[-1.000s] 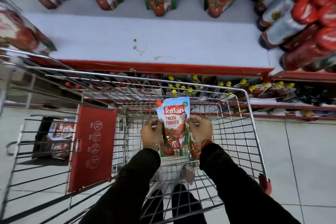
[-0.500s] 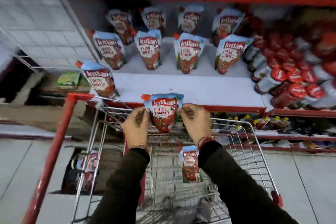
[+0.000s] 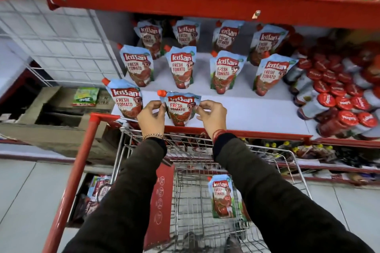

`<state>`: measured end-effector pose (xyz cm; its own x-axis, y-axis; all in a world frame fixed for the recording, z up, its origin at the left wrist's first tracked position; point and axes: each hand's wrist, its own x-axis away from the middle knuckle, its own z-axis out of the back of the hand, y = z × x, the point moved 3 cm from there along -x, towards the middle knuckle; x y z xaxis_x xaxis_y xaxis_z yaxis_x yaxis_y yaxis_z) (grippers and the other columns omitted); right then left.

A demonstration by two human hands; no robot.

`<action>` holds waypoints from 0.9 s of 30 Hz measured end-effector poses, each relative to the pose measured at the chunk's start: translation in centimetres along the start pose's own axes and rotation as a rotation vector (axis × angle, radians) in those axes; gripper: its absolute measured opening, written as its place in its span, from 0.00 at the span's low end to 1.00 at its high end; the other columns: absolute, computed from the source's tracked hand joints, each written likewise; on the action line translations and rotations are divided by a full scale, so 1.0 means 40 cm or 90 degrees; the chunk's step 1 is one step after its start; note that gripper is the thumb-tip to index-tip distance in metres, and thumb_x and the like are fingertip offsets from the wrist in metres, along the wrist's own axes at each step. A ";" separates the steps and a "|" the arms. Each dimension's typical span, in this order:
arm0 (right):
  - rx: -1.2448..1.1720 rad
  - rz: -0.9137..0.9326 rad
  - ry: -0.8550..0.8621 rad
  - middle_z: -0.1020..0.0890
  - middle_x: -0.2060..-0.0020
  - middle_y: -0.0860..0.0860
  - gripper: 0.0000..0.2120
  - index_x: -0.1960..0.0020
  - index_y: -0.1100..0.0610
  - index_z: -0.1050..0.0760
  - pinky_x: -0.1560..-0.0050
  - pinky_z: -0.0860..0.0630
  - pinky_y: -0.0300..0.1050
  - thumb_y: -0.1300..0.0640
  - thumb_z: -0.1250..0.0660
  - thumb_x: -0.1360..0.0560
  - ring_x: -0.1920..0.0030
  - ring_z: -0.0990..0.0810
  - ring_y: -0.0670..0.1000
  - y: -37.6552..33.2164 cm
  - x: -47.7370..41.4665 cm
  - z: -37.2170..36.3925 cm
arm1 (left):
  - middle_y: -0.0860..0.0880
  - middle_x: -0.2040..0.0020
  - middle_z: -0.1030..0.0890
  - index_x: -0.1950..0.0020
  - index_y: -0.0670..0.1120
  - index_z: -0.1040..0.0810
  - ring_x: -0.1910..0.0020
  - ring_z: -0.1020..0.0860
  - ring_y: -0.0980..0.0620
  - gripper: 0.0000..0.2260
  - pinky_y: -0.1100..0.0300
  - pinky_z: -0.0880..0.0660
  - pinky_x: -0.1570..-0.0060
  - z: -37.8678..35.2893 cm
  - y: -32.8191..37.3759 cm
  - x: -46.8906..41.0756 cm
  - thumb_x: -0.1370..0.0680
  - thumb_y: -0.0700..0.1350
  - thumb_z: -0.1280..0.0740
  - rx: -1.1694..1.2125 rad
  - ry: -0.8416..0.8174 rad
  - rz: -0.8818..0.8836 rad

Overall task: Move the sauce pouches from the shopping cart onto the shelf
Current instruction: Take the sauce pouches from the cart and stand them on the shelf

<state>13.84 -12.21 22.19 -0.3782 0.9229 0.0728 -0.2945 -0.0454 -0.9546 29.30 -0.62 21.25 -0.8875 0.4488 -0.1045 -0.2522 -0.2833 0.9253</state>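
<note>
Both hands held one sauce pouch (image 3: 180,109) upright at the near edge of the white shelf (image 3: 257,111). Left hand (image 3: 151,116) pinched the pouch's left top edge between thumb and fingers, other fingers loosely curled. Right hand (image 3: 211,115) pinched the right top edge the same way. Pouch bottom sat at or just above the shelf's red front lip; could not tell if it touched. Orange cap at its top left corner.

Just left of it, another pouch (image 3: 125,100) stood at the near left corner of the shelf, close to the left hand. Farther back stood a row of four pouches (image 3: 223,72), and behind that a second row of four against the back. Red-capped bottles (image 3: 337,96) lay stacked at the right end of the shelf, well apart from the held pouch.

Shopping cart (image 3: 296,162) stood below and nearer, wire basket with red handle bar on the left. One pouch (image 3: 222,199) remained in the cart, upright near the right forearm. Dark sleeves on both arms, bead bracelet on left wrist, red thread on right.
</note>
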 end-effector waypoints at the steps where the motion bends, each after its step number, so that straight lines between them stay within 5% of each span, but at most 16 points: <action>1: 0.005 -0.002 -0.002 0.20 0.64 0.41 0.04 0.55 0.55 0.20 0.54 0.15 0.59 0.63 0.28 0.25 0.62 0.15 0.57 0.008 0.002 -0.002 | 0.39 0.54 0.15 0.51 0.39 0.18 0.56 0.16 0.41 0.07 0.44 0.16 0.52 -0.001 -0.009 0.002 0.23 0.43 0.30 0.005 -0.003 0.005; 6: 0.030 0.003 -0.017 0.19 0.63 0.42 0.04 0.54 0.53 0.21 0.52 0.15 0.59 0.60 0.29 0.25 0.61 0.16 0.53 0.017 0.005 -0.003 | 0.44 0.56 0.16 0.50 0.43 0.18 0.54 0.15 0.41 0.06 0.43 0.17 0.51 -0.005 -0.021 0.013 0.23 0.44 0.30 0.038 -0.015 0.046; 14: 0.067 0.018 -0.065 0.14 0.47 0.53 0.12 0.42 0.57 0.19 0.45 0.17 0.53 0.58 0.28 0.25 0.56 0.18 0.48 0.019 0.012 0.021 | 0.41 0.45 0.17 0.40 0.40 0.21 0.47 0.18 0.45 0.11 0.42 0.19 0.45 -0.010 -0.017 0.042 0.21 0.42 0.33 0.027 -0.015 0.056; 18: 0.048 0.000 -0.061 0.15 0.50 0.50 0.12 0.42 0.53 0.20 0.51 0.15 0.52 0.57 0.27 0.26 0.57 0.16 0.49 0.065 0.048 0.066 | 0.48 0.46 0.19 0.36 0.45 0.25 0.57 0.21 0.53 0.14 0.43 0.19 0.45 -0.009 -0.036 0.102 0.21 0.44 0.33 0.095 0.046 0.090; 23: 0.070 -0.030 -0.038 0.18 0.62 0.40 0.06 0.50 0.46 0.20 0.60 0.20 0.32 0.53 0.27 0.26 0.62 0.18 0.40 0.245 0.136 0.152 | 0.56 0.53 0.19 0.40 0.47 0.22 0.59 0.22 0.62 0.09 0.68 0.24 0.56 -0.076 -0.126 0.272 0.21 0.44 0.34 0.098 0.020 0.046; 25: 0.104 -0.086 -0.066 0.16 0.59 0.42 0.06 0.49 0.48 0.19 0.54 0.19 0.36 0.55 0.28 0.26 0.59 0.18 0.41 0.349 0.173 0.187 | 0.55 0.50 0.17 0.43 0.46 0.21 0.56 0.21 0.67 0.08 0.77 0.28 0.57 -0.129 -0.187 0.353 0.21 0.41 0.34 0.048 -0.037 0.062; 27: 0.137 -0.160 -0.091 0.15 0.53 0.49 0.07 0.47 0.54 0.18 0.47 0.19 0.42 0.58 0.28 0.25 0.54 0.17 0.47 0.466 0.198 0.219 | 0.47 0.46 0.16 0.43 0.45 0.20 0.52 0.18 0.56 0.08 0.74 0.26 0.55 -0.195 -0.263 0.428 0.20 0.41 0.34 -0.047 -0.116 0.089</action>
<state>-2.35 -9.11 7.50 -0.3842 0.8536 0.3518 -0.5661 0.0831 -0.8201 13.76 3.44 6.87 -0.8333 0.5445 0.0961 -0.1654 -0.4115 0.8963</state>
